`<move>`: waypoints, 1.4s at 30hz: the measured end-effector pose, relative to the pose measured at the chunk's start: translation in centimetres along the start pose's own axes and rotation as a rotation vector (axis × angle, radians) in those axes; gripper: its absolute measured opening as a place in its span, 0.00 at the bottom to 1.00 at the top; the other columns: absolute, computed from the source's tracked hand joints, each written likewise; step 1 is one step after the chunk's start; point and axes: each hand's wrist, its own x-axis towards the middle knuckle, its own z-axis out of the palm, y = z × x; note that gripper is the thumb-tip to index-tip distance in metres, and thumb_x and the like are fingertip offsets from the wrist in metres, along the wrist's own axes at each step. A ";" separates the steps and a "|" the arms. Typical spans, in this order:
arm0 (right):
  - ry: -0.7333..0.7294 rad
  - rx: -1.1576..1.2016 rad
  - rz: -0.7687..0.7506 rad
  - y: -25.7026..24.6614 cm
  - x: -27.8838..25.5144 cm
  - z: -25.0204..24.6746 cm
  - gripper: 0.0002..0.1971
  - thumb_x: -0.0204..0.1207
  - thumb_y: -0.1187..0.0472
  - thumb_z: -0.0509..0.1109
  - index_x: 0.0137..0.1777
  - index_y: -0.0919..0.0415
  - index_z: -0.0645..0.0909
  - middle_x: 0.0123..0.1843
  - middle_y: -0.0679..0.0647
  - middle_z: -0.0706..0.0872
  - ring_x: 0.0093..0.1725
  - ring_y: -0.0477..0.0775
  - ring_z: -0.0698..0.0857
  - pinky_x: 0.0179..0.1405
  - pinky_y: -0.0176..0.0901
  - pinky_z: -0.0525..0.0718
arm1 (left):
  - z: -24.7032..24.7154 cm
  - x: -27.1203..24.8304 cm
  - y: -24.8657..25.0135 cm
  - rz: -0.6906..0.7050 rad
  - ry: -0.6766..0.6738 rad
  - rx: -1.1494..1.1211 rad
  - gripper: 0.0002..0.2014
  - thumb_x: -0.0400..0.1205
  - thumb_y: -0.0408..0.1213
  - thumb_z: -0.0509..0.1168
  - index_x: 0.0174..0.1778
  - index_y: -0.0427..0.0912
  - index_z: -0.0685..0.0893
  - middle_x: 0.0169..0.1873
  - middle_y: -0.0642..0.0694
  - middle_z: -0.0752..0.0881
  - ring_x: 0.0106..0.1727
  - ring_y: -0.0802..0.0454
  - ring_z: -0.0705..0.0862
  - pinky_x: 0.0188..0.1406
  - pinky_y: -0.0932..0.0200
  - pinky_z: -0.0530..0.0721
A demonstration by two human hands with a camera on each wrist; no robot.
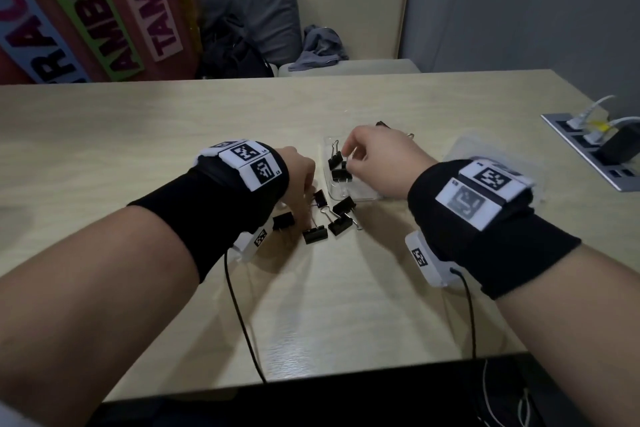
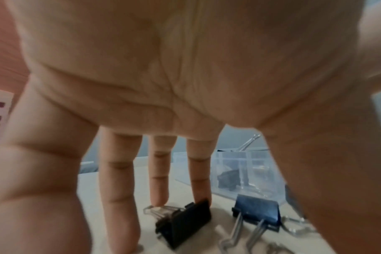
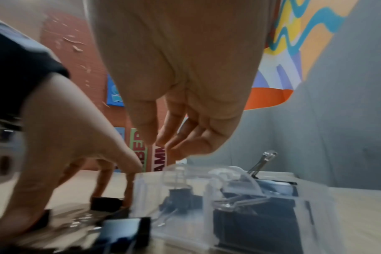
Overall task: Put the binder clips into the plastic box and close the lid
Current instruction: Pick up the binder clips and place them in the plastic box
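A clear plastic box (image 1: 360, 192) stands open mid-table with black binder clips (image 1: 336, 160) inside; the right wrist view shows its wall (image 3: 185, 214). My right hand (image 1: 349, 158) hovers over the box, fingers loosely curled and holding nothing (image 3: 161, 137). Several loose clips (image 1: 341, 224) lie just left of the box. My left hand (image 1: 306, 201) reaches down onto them with straight fingers (image 2: 158, 189); one fingertip touches a black clip (image 2: 183, 221) and another clip (image 2: 257, 213) lies beside it. A clear lid (image 1: 464, 149) lies right of the box, partly hidden by my right wrist.
A power strip panel (image 1: 588, 149) with plugs and a black adapter is set into the table at the far right. Thin cables hang from both wrist cameras over the front edge (image 1: 311, 381). Beige chairs with grey clothing (image 1: 318, 48) stand beyond the table.
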 end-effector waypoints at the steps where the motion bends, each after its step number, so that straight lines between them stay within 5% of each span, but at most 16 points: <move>1: -0.061 -0.036 -0.017 -0.2 -0.7 0.1 0.07 0.78 0.60 0.68 0.54 0.52 0.83 0.50 0.48 0.84 0.53 0.53 0.84 0.50 0.43 0.82 | 0.1 -0.1 0.0 0.005 -0.009 0.021 0.39 0.61 0.57 0.81 0.68 0.49 0.79 0.64 0.44 0.78 0.47 0.49 0.77 0.37 0.59 0.75; 4: -0.226 -0.201 -0.055 -0.8 -2.5 0.4 0.07 0.78 0.58 0.70 0.55 0.52 0.85 0.47 0.47 0.85 0.53 0.52 0.84 0.49 0.41 0.81 | 0.4 -0.5 -0.2 0.003 -0.033 0.044 0.42 0.60 0.54 0.83 0.70 0.51 0.74 0.65 0.43 0.74 0.40 0.50 0.78 0.37 0.59 0.79; 8: -0.272 -0.361 -0.095 -1.4 -3.3 1.2 0.13 0.77 0.55 0.69 0.60 0.54 0.85 0.54 0.52 0.88 0.55 0.55 0.85 0.49 0.44 0.83 | 0.3 -1.0 -0.3 0.028 -0.013 0.070 0.34 0.65 0.48 0.81 0.67 0.47 0.79 0.65 0.41 0.77 0.32 0.52 0.75 0.28 0.63 0.75; 12: -0.330 -0.487 -0.079 -1.7 -3.6 2.7 0.24 0.78 0.47 0.70 0.70 0.56 0.77 0.64 0.57 0.78 0.59 0.61 0.84 0.45 0.45 0.77 | 0.5 -1.2 -0.8 0.027 -0.015 0.069 0.35 0.68 0.48 0.79 0.71 0.49 0.76 0.67 0.41 0.73 0.27 0.56 0.71 0.21 0.65 0.70; 17: -0.269 -0.442 -0.044 -1.8 -3.5 3.9 0.15 0.79 0.63 0.67 0.65 0.59 0.74 0.63 0.60 0.72 0.41 0.61 0.78 0.39 0.48 0.77 | 0.9 -1.6 -1.0 0.007 -0.062 0.116 0.39 0.67 0.43 0.81 0.72 0.49 0.72 0.67 0.41 0.72 0.27 0.54 0.73 0.35 0.58 0.78; 21: -0.273 -0.423 -0.052 -1.4 -3.6 3.8 0.18 0.79 0.70 0.61 0.67 0.58 0.74 0.63 0.61 0.71 0.48 0.65 0.83 0.46 0.54 0.85 | 0.8 -1.2 -1.2 0.033 -0.057 0.093 0.33 0.67 0.44 0.81 0.68 0.49 0.75 0.55 0.44 0.82 0.27 0.56 0.74 0.26 0.63 0.75; 24: -0.306 -0.405 -0.060 -1.4 -3.9 3.9 0.20 0.79 0.62 0.65 0.71 0.53 0.73 0.65 0.59 0.71 0.55 0.67 0.84 0.51 0.55 0.86 | 0.8 -0.8 -1.3 0.042 -0.040 0.064 0.30 0.67 0.44 0.80 0.64 0.49 0.78 0.46 0.47 0.82 0.26 0.58 0.75 0.24 0.66 0.74; 27: -0.317 -0.435 -0.039 -1.7 -4.2 4.2 0.21 0.78 0.49 0.68 0.70 0.51 0.74 0.64 0.58 0.71 0.58 0.67 0.82 0.45 0.51 0.82 | 0.8 -0.5 -1.2 0.044 -0.058 0.054 0.30 0.68 0.45 0.80 0.64 0.49 0.76 0.43 0.48 0.83 0.25 0.58 0.76 0.25 0.66 0.74; 30: -0.284 -0.429 -0.028 -1.8 -4.1 4.2 0.17 0.79 0.55 0.68 0.67 0.53 0.75 0.63 0.60 0.72 0.56 0.67 0.83 0.40 0.50 0.78 | 0.8 -0.3 -1.2 0.047 -0.046 0.032 0.30 0.69 0.46 0.80 0.64 0.46 0.74 0.42 0.48 0.83 0.24 0.57 0.75 0.25 0.65 0.73; 34: -0.278 -0.407 -0.021 -1.4 -4.3 3.8 0.21 0.75 0.57 0.72 0.68 0.55 0.74 0.64 0.60 0.72 0.56 0.64 0.83 0.39 0.48 0.75 | 1.2 -0.1 -1.5 0.039 0.004 0.047 0.28 0.68 0.49 0.80 0.54 0.45 0.71 0.37 0.50 0.81 0.34 0.49 0.79 0.25 0.61 0.70; 37: -0.282 -0.376 -0.033 -1.4 -4.3 3.8 0.23 0.73 0.56 0.75 0.67 0.55 0.74 0.64 0.59 0.72 0.54 0.63 0.82 0.39 0.47 0.75 | 1.5 0.1 -1.6 0.027 0.013 0.041 0.24 0.71 0.48 0.78 0.49 0.45 0.69 0.43 0.46 0.83 0.44 0.45 0.79 0.37 0.56 0.76; 40: -0.284 -0.312 -0.043 -1.6 -4.1 3.3 0.22 0.71 0.55 0.76 0.63 0.55 0.75 0.61 0.58 0.73 0.46 0.59 0.78 0.37 0.44 0.75 | 1.7 0.1 -1.7 0.030 0.048 0.060 0.14 0.77 0.42 0.71 0.53 0.40 0.79 0.48 0.42 0.85 0.45 0.44 0.77 0.43 0.55 0.77; 42: -0.271 -0.247 -0.055 -1.7 -3.8 2.6 0.19 0.70 0.55 0.76 0.59 0.54 0.76 0.56 0.55 0.73 0.44 0.57 0.78 0.31 0.41 0.73 | 1.6 -0.1 -1.6 0.037 0.050 0.078 0.15 0.78 0.43 0.69 0.57 0.37 0.85 0.51 0.42 0.88 0.45 0.44 0.78 0.41 0.58 0.74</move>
